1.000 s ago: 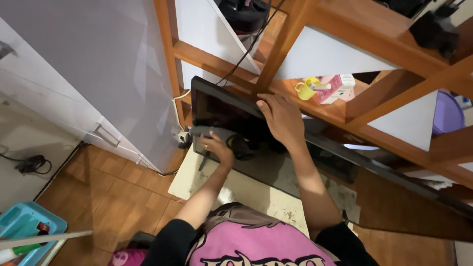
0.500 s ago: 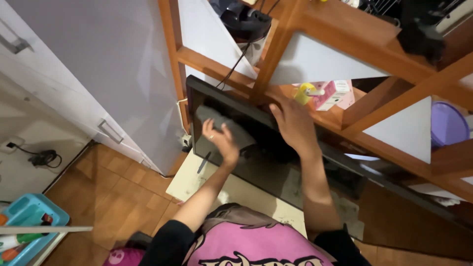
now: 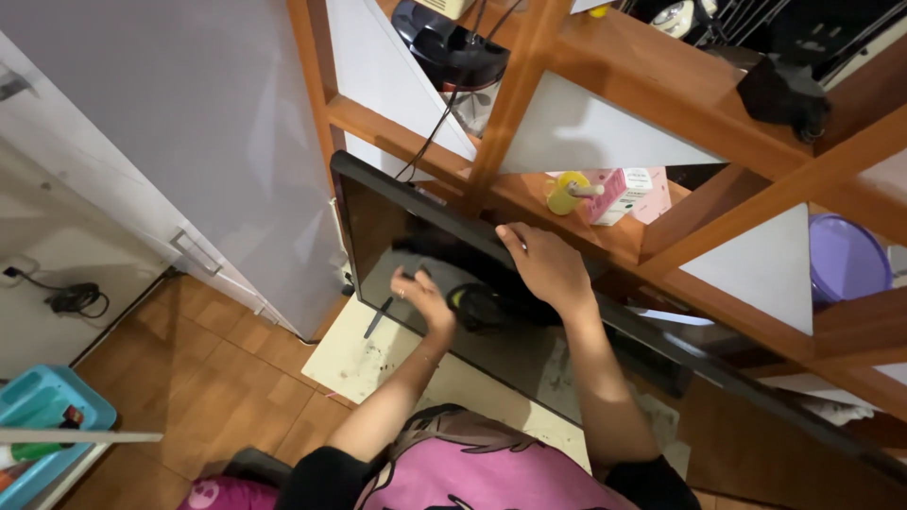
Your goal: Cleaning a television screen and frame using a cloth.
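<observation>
A large black flat screen (image 3: 529, 349) leans tilted against a wooden shelf unit (image 3: 529, 57). My left hand (image 3: 420, 300) presses on the glass near the screen's left end, closed on a grey cloth (image 3: 416, 247) that shows only as a dark blur above the fingers. My right hand (image 3: 548, 269) lies over the screen's top edge, fingers curled on the frame. Between the hands the glass reflects a dark round shape. My pink shirt (image 3: 482, 477) fills the bottom of the view.
A yellow cup (image 3: 565, 194) and a pink carton (image 3: 624, 194) stand on the shelf behind the screen, a purple tub (image 3: 846, 257) to the right, a black appliance (image 3: 453, 42) above. White cabinet doors (image 3: 189, 142) left. Cream mat (image 3: 364, 359) under the screen, blue tray (image 3: 38, 420) on the floor.
My left hand swept the cloth up the glass and then came back down to the lower left. My right hand shifted a little left along the top edge. The view drifted upward.
</observation>
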